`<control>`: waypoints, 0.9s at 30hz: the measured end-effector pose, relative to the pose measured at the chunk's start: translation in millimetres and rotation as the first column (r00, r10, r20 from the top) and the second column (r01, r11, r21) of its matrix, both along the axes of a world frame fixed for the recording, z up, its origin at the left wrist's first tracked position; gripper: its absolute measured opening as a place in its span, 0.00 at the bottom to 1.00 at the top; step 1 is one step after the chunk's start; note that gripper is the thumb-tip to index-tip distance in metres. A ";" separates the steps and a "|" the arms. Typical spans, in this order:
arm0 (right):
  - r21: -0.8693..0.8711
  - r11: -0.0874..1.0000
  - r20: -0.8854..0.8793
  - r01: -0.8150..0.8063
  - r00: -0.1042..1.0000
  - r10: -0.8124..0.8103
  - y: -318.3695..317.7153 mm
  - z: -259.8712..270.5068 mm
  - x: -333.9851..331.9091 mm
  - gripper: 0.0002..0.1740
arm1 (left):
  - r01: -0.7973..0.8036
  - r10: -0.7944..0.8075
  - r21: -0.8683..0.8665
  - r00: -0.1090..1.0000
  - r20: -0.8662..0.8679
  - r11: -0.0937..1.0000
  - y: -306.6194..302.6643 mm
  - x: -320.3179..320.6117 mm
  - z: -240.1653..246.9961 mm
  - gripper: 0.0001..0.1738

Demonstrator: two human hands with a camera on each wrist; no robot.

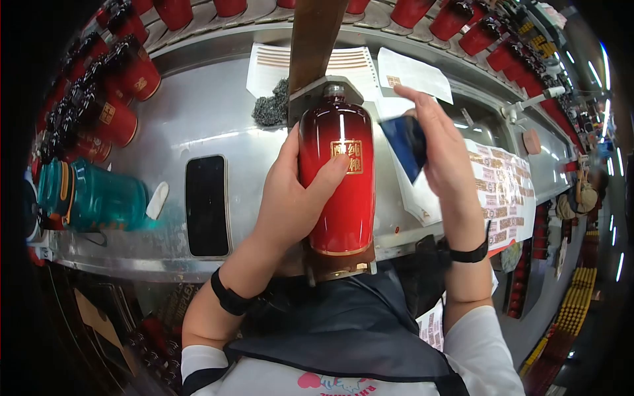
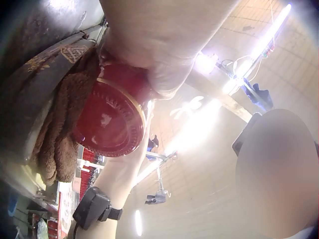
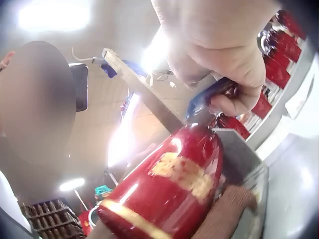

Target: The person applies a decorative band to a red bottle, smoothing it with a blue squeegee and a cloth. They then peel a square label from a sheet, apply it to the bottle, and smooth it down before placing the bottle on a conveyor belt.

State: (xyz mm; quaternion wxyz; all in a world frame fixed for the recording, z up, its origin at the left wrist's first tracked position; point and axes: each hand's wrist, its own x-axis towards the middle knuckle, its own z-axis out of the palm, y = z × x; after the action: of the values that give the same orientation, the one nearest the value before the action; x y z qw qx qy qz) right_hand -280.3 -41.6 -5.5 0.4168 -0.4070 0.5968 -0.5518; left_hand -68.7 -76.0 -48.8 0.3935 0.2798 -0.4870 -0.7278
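Observation:
A glossy red bottle [image 1: 340, 221], dark toward its neck, lies in a holder with its neck pointing away from the person. My left hand [image 1: 287, 191] grips its left side, the thumb across the gold label [image 1: 355, 158]. In the left wrist view the round base [image 2: 112, 122] faces the camera. To the right of the bottle, my right hand [image 1: 450, 155] holds a thin dark blue flat piece [image 1: 404, 146]. The right wrist view shows this blue piece [image 3: 199, 102] pinched by the fingers near the bottle's neck end. Brown cloth [image 2: 70, 124] lies under the bottle.
A black phone [image 1: 207, 204] and a teal jug [image 1: 99, 195] are on the metal table to the left. Dark steel wool [image 1: 271, 109] lies by the upright post [image 1: 314, 39]. Label sheets [image 1: 502, 191] lie at right. Red bottles [image 1: 119, 122] line the left and far sides.

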 end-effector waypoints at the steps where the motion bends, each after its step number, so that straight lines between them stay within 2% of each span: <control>1: 0.015 1.000 0.067 -0.025 0.997 0.023 0.4 9.5 1.1 0.21 | -0.004 0.004 0.007 1.000 0.018 1.000 -0.2 0.0 -1.2 0.33; 3: 0.019 0.979 -0.176 -0.202 0.963 0.202 8.5 30.9 12.5 0.24 | -0.002 0.001 0.006 0.999 0.038 1.000 -1.3 -0.4 -4.2 0.34; 4: 0.028 0.953 -0.131 -0.302 0.944 0.304 8.6 41.5 20.0 0.25 | -0.006 0.006 -0.004 0.999 0.036 1.000 -1.8 -0.4 -6.2 0.34; 5: 0.074 0.940 -0.204 -0.334 0.918 0.342 5.1 43.4 20.8 0.21 | -0.008 0.009 -0.012 0.999 0.034 1.000 -1.4 -0.1 -6.7 0.34; 7: 0.041 0.984 -0.562 -0.176 0.810 0.168 -11.4 41.4 5.6 0.15 | 0.016 -0.017 0.032 1.000 0.026 0.999 0.4 1.4 -0.5 0.34; 8: -0.099 0.990 -0.580 -0.097 0.814 0.022 -20.9 46.4 -2.9 0.13 | 0.015 -0.015 0.002 0.999 0.049 1.000 -0.9 1.4 -1.6 0.34; 9: -0.065 0.977 -0.533 -0.204 0.835 0.139 -15.6 58.5 10.0 0.13 | 0.003 -0.002 -0.020 0.997 0.073 1.000 -1.4 1.6 -2.8 0.34; 11: 0.048 0.917 -0.564 -0.396 0.747 0.352 -18.1 52.9 17.8 0.14 | 0.008 -0.008 0.001 1.000 0.030 1.000 -0.1 0.7 -1.4 0.34; 12: 0.097 0.943 -0.545 -0.318 0.776 0.318 -27.3 52.1 8.8 0.13 | 0.014 -0.014 0.020 0.999 0.028 1.000 -0.1 1.1 -0.1 0.34; 13: -0.062 0.974 -0.698 -0.219 0.707 0.115 -37.5 54.1 2.2 0.13 | 0.014 -0.015 0.040 1.000 0.022 0.999 -0.6 0.6 0.9 0.34; 15: -0.105 0.965 -0.715 -0.239 0.693 0.094 -30.9 63.3 6.7 0.12 | 0.022 -0.022 0.016 1.000 0.009 1.000 -0.3 0.1 0.0 0.34; 17: -0.186 0.856 -0.908 -0.483 0.416 0.038 -15.0 53.6 25.8 0.15 | 0.018 -0.018 0.000 1.000 0.001 1.000 1.5 2.8 -3.6 0.34; 18: -0.239 0.818 -0.933 -0.523 0.356 -0.045 -3.0 49.2 33.3 0.19 | 0.034 -0.019 0.108 0.990 -0.141 0.994 0.3 5.5 -5.7 0.36; 19: -0.215 0.765 -0.958 -0.607 0.282 -0.046 10.0 38.5 35.5 0.20 | 0.059 0.003 0.208 0.959 -0.284 0.976 -2.4 8.2 -6.9 0.40; 20: -0.213 0.729 -0.953 -0.650 0.302 -0.009 25.2 34.7 48.9 0.13 | 0.071 0.016 0.303 0.961 -0.277 0.950 -5.9 13.3 -3.6 0.47; 21: -0.193 0.647 -0.938 -0.737 0.332 0.098 36.2 28.0 54.3 0.12 | 0.053 0.041 0.313 0.957 -0.286 0.948 -9.3 16.5 -0.2 0.47; 23: 0.032 0.558 -0.847 -0.829 0.274 0.455 31.7 48.4 56.6 0.12 | -0.001 0.020 0.300 0.998 -0.061 0.954 -16.8 19.9 4.4 0.46; 24: 0.085 0.726 -0.763 -0.683 0.424 0.488 18.8 49.4 48.8 0.14 | -0.005 0.017 0.307 0.999 -0.036 0.952 -20.2 19.6 4.3 0.44; 25: 0.165 0.846 -0.675 -0.507 0.568 0.472 -6.0 52.8 35.3 0.15 | -0.017 0.030 0.309 0.999 -0.039 0.951 -21.1 17.9 10.8 0.44; 26: 0.184 0.908 -0.575 -0.375 0.708 0.409 -33.3 59.7 17.9 0.16 | -0.026 0.023 0.257 1.000 0.018 0.966 -20.1 15.6 21.5 0.41; 27: 0.185 0.904 -0.578 -0.386 0.701 0.418 -31.8 60.9 20.2 0.16 | -0.034 0.018 0.202 0.997 0.076 0.979 -22.4 14.7 28.0 0.38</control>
State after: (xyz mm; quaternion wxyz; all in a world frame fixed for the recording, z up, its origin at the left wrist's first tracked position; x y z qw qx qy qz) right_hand -260.1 -73.4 55.4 0.3243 -0.6711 0.6082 -0.2730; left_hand -54.0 -98.4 -20.8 0.3540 0.3516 -0.4206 -0.7577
